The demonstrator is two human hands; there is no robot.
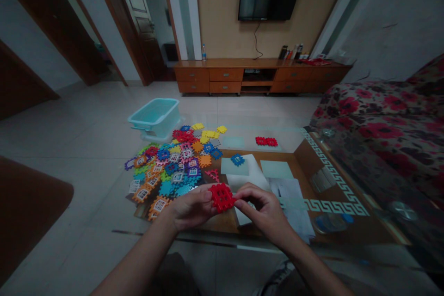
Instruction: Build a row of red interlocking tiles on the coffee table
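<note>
Above the near part of the glass table, my left hand (194, 206) is closed on a red interlocking plastic tile (222, 197) with small window-like openings. From the other side, the fingertips of my right hand (258, 201) pinch the tile's right edge; whether a second piece is between them I cannot tell. A red triangular piece (212, 175) lies just beyond my left hand. Farther off are a blue tile (237, 159) and a pair of joined red tiles (266, 141). To the left spreads a heap of many-coloured tiles (178, 166), some with white window frames.
A pale turquoise plastic tub (154, 118) stands at the table's far left. Under the glass tabletop (284, 127) are papers (289, 194) and a bottle (331, 223) lying on its side. A flowered sofa (378, 111) is on the right, a low wooden cabinet (225, 75) at the back.
</note>
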